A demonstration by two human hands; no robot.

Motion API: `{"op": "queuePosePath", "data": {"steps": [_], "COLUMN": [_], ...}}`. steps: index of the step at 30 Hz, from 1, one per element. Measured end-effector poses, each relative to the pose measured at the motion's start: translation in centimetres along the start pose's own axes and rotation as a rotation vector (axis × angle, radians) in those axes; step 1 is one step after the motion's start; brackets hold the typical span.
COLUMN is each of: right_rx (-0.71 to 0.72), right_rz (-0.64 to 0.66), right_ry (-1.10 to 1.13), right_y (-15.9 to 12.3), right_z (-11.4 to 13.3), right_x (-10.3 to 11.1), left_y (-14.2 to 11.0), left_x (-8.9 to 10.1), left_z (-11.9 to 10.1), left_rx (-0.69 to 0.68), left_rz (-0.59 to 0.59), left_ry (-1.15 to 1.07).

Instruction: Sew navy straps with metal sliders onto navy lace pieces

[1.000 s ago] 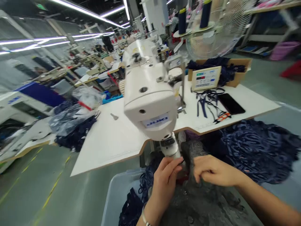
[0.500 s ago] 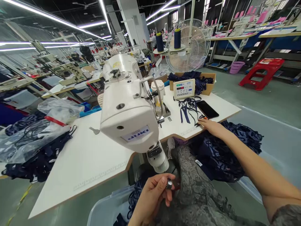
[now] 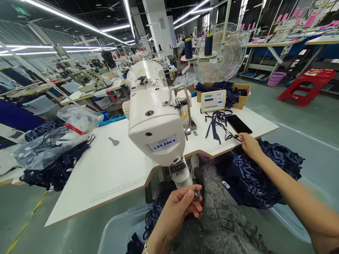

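Left hand [image 3: 176, 208] half-curled, pinching metal part [image 3: 196, 195] before worktop [image 3: 119, 162] notch; right hand [image 3: 250, 145] outstretched across edge, grip unclear.

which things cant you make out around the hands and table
All in the head view:
Metal piece in the left hand: partly covered by the grip, exact kind unclear.
Right hand at the table: anything it may hold is mostly hidden beneath it.
Control panel: small print too tiny.
White tag: any text too small.
Plastic bin: near end cut off by bottom edge.
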State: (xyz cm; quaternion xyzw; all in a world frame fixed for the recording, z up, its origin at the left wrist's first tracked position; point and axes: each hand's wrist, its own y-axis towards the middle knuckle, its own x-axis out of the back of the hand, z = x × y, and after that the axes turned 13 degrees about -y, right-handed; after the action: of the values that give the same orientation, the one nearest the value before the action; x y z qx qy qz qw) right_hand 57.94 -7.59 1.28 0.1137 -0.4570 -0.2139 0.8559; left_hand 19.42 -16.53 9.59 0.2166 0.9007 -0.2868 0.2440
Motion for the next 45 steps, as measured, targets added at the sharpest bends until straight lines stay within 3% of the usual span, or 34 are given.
{"op": "queuePosePath", "data": {"steps": [3, 7, 11, 14, 19, 30, 39, 45], "right_rx": [-0.085, -0.013, 0.287, 0.563, 0.85, 0.981, 0.697, 0.75], "right_rz": [-0.132, -0.104, 0.129, 0.264, 0.168, 0.086, 0.125, 0.132], "right_ry": [0.065, 0.223, 0.131, -0.043, -0.23, -0.263, -0.411, -0.348], "right_y": [-1.2, -2.7, -3.5, -4.0, -5.3, -5.7, -2.6, -3.7], "right_z": [3.2, 8.3, 12.2, 13.5, 13.8, 14.8, 9.6, 11.3], "right_x": [-0.1, 0.0, -0.2, -0.8, -1.5, -1.6, -3.5, -2.4], "left_y": [0.4, 1.1, 1.9, 2.4, 2.7, 3.9, 3.2, 3.1], "left_x": [-0.2, -1.0, -2.2, -2.8, -3.3, -3.8, -2.4, -2.1], "left_z": [0.2, 0.2, 0.3, 0.6, 0.9, 1.9, 1.8, 1.7], "left_rx": [-0.012, -0.016, -0.07, -0.122, -0.119, -0.088, -0.081, -0.052], "left_rz": [-0.008, -0.005, -0.044, -0.078, -0.083, -0.005, -0.074, 0.039], "left_ry": [0.014, -0.004, -0.094, -0.159, -0.172, -0.202, -0.168, -0.248]}}
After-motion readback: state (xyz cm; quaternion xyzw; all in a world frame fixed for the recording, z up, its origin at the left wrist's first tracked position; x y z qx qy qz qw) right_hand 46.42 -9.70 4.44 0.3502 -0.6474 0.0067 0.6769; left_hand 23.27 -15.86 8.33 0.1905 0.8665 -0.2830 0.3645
